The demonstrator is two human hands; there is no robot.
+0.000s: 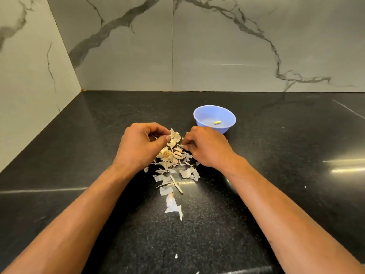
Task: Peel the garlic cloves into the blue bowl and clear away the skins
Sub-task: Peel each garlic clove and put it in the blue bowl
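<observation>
A blue bowl (205, 115) stands on the black counter with one peeled garlic clove (217, 122) inside. In front of it lies a heap of papery garlic skins (173, 165), with unpeeled cloves (177, 153) and a broken garlic head (166, 154) among them. My left hand (142, 147) hovers over the heap's left side, fingers curled and pinched on a piece of skin. My right hand (207, 147) is at the heap's right side, fingertips pinching a thin strip of skin. A dry stem (176, 184) and a larger skin piece (172, 206) lie nearer to me.
The black speckled counter (276, 175) meets grey marble walls (217, 46) at the back and on the left. A small white fleck (176, 256) lies near the front edge.
</observation>
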